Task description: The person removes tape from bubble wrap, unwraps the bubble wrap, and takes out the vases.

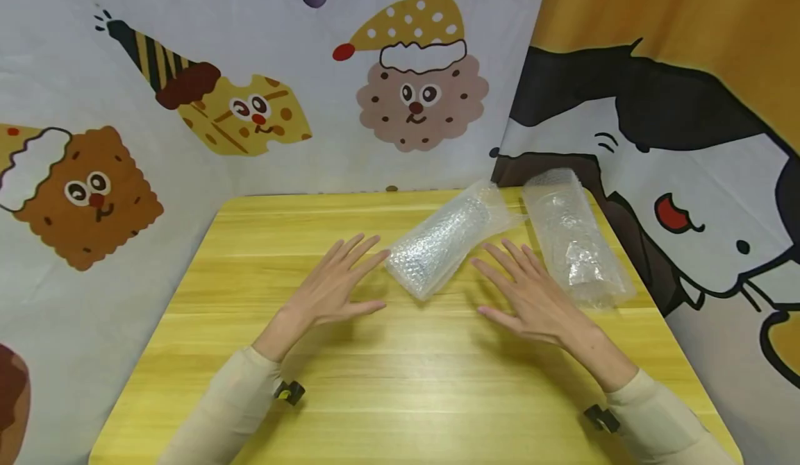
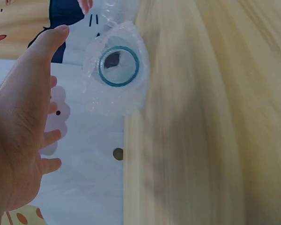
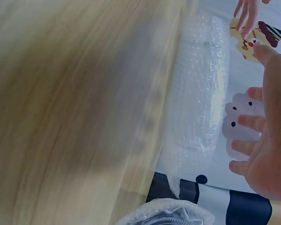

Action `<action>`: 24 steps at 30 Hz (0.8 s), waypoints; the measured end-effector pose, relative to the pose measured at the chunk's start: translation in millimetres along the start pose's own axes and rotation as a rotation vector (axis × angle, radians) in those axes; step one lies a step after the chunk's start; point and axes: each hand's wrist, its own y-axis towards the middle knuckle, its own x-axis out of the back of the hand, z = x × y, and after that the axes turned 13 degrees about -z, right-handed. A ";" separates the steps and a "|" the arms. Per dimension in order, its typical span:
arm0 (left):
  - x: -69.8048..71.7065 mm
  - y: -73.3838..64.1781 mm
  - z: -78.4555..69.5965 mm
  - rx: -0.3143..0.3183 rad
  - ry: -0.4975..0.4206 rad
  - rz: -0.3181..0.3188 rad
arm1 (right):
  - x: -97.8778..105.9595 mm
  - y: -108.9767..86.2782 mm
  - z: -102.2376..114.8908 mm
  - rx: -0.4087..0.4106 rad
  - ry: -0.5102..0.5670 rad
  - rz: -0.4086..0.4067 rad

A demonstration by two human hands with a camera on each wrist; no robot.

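My left hand (image 1: 334,281) hovers over the table with its fingers spread, just left of a bubble-wrapped parcel (image 1: 440,243). In the left wrist view, a round glass rim with a teal edge (image 2: 118,66) shows through that wrap. To the parcel's right is my right hand (image 1: 531,295), also spread and holding nothing. Beside it lies a second bubble-wrapped parcel (image 1: 571,236), near the table's right edge. A ridged round end (image 3: 171,219) of it appears at the bottom of the right wrist view. What each wrap fully contains is hard to make out.
Both parcels lie on a yellow wood-grain table (image 1: 400,395). A white cloth printed with cartoon food (image 1: 269,28) hangs behind and to the left. Along the right side hangs a cartoon-animal cloth (image 1: 706,201). Small dark devices (image 1: 289,392) sit at both wrists.
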 end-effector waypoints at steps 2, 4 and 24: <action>-0.5 4.9 -1.9 0.010 -0.025 -0.005 | 1.5 -2.1 -0.9 -0.015 -0.005 -0.001; -1.6 10.2 -3.8 0.019 -0.048 -0.010 | 2.8 -4.3 -2.1 -0.029 -0.015 -0.008; -21.1 80.8 -17.9 0.095 -0.294 0.058 | -1.7 -16.8 -10.9 -0.374 0.296 -0.001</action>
